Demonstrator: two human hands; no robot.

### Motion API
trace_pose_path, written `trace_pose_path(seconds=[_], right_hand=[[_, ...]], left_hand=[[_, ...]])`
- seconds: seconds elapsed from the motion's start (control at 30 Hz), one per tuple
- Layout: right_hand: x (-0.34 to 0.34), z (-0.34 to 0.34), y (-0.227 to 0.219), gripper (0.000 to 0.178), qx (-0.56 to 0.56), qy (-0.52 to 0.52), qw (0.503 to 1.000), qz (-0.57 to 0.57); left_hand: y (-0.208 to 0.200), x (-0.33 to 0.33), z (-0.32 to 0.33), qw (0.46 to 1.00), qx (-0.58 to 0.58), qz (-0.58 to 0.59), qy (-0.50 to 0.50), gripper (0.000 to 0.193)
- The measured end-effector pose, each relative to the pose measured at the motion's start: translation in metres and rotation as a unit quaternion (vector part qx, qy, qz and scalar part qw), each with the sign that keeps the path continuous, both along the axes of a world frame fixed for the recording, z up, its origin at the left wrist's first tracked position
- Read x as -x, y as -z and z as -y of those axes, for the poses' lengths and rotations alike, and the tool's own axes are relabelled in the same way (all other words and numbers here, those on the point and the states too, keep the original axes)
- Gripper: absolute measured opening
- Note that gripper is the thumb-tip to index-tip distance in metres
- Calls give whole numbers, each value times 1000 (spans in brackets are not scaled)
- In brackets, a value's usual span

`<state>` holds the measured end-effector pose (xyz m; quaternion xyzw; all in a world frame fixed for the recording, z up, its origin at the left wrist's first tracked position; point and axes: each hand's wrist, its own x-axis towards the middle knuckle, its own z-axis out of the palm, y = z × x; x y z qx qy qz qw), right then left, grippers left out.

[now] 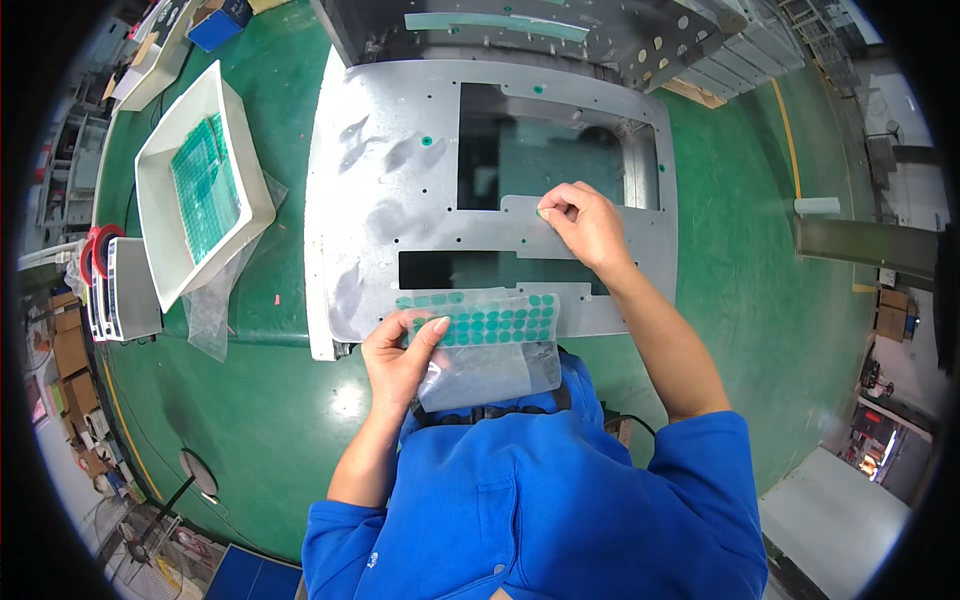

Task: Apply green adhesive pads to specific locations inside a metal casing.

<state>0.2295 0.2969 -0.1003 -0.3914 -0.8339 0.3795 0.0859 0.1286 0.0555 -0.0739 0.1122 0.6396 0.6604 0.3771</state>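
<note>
Your left hand [393, 362] pinches the green-dot sticker sheet [500, 325] over the near edge of the metal panel [375, 215]; your right hand [590, 228] pinches a green dot [540, 212] by the larger cutout's near edge. Several placed dots [427, 141] show, but bare holes [424, 191] suggest you're partway.

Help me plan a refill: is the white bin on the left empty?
Not empty: the white bin holds green sheets, lying low, with its bare walls showing around them.

A tray [163, 215] holding sheets [207, 188] lies left of the panel [430, 222].
</note>
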Motion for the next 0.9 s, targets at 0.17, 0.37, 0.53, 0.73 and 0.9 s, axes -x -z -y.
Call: trace_pose_path(seconds=[0.17,0.37,0.53,0.73,0.9], right_hand=[[0,-15,-1,27,-3,4,999,32],[11,-13,-24,22,163,-45,985,-43],[-6,67,-74,12,192,-248,941,-124],[-20,92,-54,10,150,-151,957,-198],[-19,87,-43,5,31,-115,970,-212]], left_hand=[[-2,2,5,1000,-8,-17,-14,9],[-11,6,24,997,-33,-49,-45,9],[-9,12,41,980,-44,-194,-14,8],[-13,7,42,993,-18,-111,-19,7],[-3,6,34,997,30,-70,-31,8]])
